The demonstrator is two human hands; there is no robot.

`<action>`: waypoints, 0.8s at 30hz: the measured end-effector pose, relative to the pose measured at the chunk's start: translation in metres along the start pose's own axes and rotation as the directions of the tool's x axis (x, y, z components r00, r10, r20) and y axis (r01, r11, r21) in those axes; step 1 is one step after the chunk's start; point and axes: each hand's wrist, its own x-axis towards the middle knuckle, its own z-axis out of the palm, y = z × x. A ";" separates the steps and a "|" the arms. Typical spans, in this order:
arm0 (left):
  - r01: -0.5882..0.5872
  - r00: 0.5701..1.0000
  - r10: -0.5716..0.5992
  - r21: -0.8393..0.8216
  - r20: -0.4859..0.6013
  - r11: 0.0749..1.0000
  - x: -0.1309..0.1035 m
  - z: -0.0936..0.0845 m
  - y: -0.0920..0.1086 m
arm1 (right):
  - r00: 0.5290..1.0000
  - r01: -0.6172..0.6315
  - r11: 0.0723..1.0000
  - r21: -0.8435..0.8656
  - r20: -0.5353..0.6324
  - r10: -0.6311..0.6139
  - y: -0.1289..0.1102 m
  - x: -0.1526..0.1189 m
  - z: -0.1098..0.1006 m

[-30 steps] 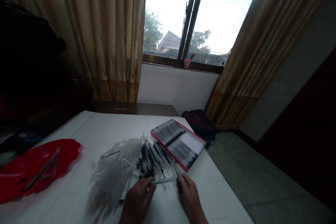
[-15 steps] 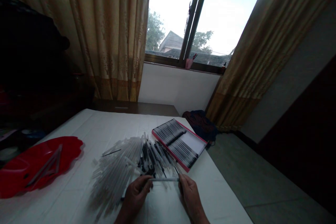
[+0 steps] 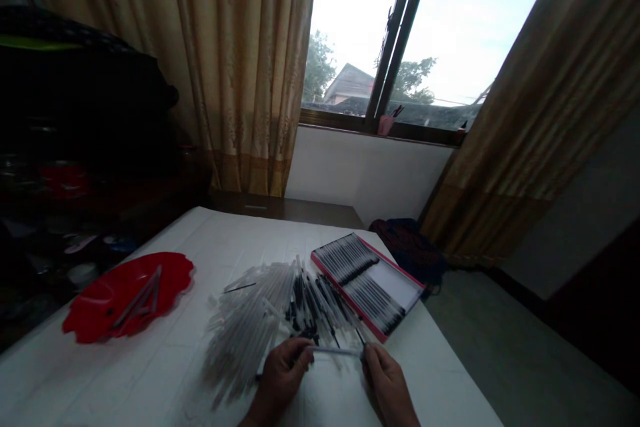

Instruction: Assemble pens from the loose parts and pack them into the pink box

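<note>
A thin translucent tube (image 3: pixel 334 350) is stretched level between my two hands at the near side of the white table. My left hand (image 3: pixel 286 373) pinches its left end, and my right hand (image 3: pixel 385 373) pinches the right end. Just beyond and to the left lies a heap of clear tubes (image 3: pixel 250 327). Dark-tipped pens or sticks (image 3: pixel 320 300) adjoin the heap on its right. Behind my right hand, an open pink-edged box (image 3: pixel 367 283) holds rows of similar dark-ended sticks, with a bare white patch at its right.
On the table's left lies a red scalloped tray (image 3: pixel 130 293) with a few clear pieces in it. The white table (image 3: pixel 190 373) has its right edge beyond my right hand. Past the far edge are curtains, a window and a dark cloth bundle (image 3: pixel 407 247).
The camera view has turned left, so the whole scene sits further right. Both hands still hold the tube, nearly level, in much the same pose.
</note>
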 end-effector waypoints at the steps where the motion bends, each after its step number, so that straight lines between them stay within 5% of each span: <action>1: 0.002 1.000 -0.002 0.010 0.002 1.000 0.000 0.000 0.001 | 1.000 -0.020 1.000 0.020 0.004 0.020 0.000 0.000 0.000; 5: -0.002 1.000 0.000 0.062 0.025 0.998 -0.003 -0.001 0.011 | 0.988 -0.083 0.993 0.082 0.136 0.071 0.002 0.002 0.000; 10: 0.040 0.996 -0.055 0.201 0.068 0.979 -0.004 0.000 0.020 | 0.913 0.157 0.978 -0.135 0.399 -0.091 -0.005 0.005 -0.004; 16: 0.107 0.991 -0.127 0.299 0.049 0.948 -0.004 -0.004 0.040 | 0.828 0.361 0.883 -0.300 0.539 -0.155 -0.009 0.002 -0.002; 19: 0.087 0.996 -0.093 0.452 -0.010 0.888 0.001 -0.037 0.055 | 0.871 0.342 0.885 -0.316 0.461 -0.171 -0.002 0.002 -0.002; 24: 0.195 0.976 -0.068 0.692 -0.207 0.695 0.010 -0.137 0.051 | 0.951 0.176 0.963 -0.204 0.288 -0.112 0.016 0.004 -0.002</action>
